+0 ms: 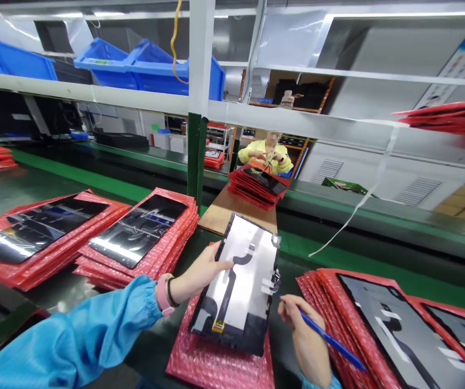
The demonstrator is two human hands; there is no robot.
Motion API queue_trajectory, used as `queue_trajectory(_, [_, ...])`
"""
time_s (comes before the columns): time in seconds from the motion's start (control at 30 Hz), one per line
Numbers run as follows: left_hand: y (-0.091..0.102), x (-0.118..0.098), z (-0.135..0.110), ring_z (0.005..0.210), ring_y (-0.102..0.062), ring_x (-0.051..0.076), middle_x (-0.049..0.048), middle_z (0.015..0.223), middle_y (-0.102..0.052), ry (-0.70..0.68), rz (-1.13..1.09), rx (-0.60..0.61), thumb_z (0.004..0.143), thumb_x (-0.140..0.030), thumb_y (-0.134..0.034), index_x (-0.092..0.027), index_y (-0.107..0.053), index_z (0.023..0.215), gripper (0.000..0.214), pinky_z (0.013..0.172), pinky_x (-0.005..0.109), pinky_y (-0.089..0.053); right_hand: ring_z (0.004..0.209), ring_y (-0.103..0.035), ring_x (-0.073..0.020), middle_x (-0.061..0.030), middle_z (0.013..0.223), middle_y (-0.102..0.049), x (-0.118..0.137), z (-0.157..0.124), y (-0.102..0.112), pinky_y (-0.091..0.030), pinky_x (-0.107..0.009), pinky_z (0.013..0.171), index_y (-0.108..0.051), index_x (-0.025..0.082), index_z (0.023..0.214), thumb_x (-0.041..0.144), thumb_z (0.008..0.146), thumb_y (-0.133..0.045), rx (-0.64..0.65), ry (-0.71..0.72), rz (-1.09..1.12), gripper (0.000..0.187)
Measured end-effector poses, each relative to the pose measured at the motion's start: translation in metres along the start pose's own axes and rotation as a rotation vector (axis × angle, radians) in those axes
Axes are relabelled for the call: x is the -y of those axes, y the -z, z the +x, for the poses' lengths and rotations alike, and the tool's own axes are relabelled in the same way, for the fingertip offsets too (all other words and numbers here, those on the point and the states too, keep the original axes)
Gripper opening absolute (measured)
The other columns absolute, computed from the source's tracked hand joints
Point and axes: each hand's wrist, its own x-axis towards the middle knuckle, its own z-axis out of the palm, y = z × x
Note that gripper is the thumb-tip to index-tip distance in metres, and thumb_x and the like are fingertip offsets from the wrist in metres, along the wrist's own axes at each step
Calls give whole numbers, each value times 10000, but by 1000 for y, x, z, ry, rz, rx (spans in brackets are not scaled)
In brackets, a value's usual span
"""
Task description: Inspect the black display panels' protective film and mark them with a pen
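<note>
My left hand [202, 270] grips the left edge of a tablet-sized screen panel [248, 275], thumb on its face. The panel's silvery back faces up, with a dark ribbon cable and white tabs at its right edge. It is tilted above a red bubble-wrap bag [220, 359]. Just right of the panel, my right hand [307, 335] is closed around a slim blue pen-like tool [333, 343]. The tool's working tip is too small to make out, close to the panel's right edge.
Red bags with glossy black screens [139, 232] lie left; bags with grey-backed panels [394, 329] lie right. Ahead, more red bags [256, 186] sit on a wooden board [214, 215]. A green post [195, 156] rises beyond. A person in yellow [256, 148] works opposite. A white strip [354, 213] hangs down.
</note>
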Motion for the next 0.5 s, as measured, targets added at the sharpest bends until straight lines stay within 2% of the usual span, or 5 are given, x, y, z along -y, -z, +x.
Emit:
queue_trajectory(0.1, [-1, -26, 1, 1035, -650, 223, 66, 1093, -715, -271, 93, -58, 787, -249, -678, -157, -619, 1141, 370, 853, 296, -510, 669, -593, -120, -16, 790, -707, 28, 6, 11, -473, -208, 629, -732, 218, 956, 460, 732, -781, -48, 28, -10, 333])
queue_trajectory(0.27, [-9, -46, 3, 744, -707, 174, 40, 853, -754, -599, 351, -173, 879, -296, -594, -147, -667, 1006, 209, 672, 251, -555, 786, -707, -206, -101, 1016, -752, 81, 5, -6, -567, -307, 661, -659, 275, 1171, 542, 812, -666, 24, -70, 128, 448])
queue_trajectory(0.4, [-20, -44, 1, 954, -715, 178, 103, 1057, -749, -1237, 840, 56, 928, -117, -436, -122, -592, 1230, 340, 834, 270, -579, 1187, -593, -292, -76, 1286, -647, 102, 5, -32, -548, -465, 872, -644, 340, 1205, 622, 736, -696, 269, -169, 346, 549])
queue_trajectory(0.43, [-22, -43, 0, 1017, -699, 190, 123, 1107, -733, -1382, 962, 115, 925, -85, -404, -105, -575, 1256, 372, 882, 297, -571, 1216, -569, -304, -71, 1279, -652, 102, 6, -35, -518, -509, 920, -664, 342, 1179, 681, 696, -687, 289, -191, 388, 591])
queue_trajectory(0.5, [-27, -44, -2, 1082, -672, 216, 131, 1127, -725, -1540, 1173, 136, 927, -65, -380, -87, -601, 1222, 369, 934, 346, -554, 1212, -572, -299, -55, 1158, -717, 99, 10, -36, -466, -533, 992, -717, 345, 1081, 733, 657, -671, 190, -208, 450, 577])
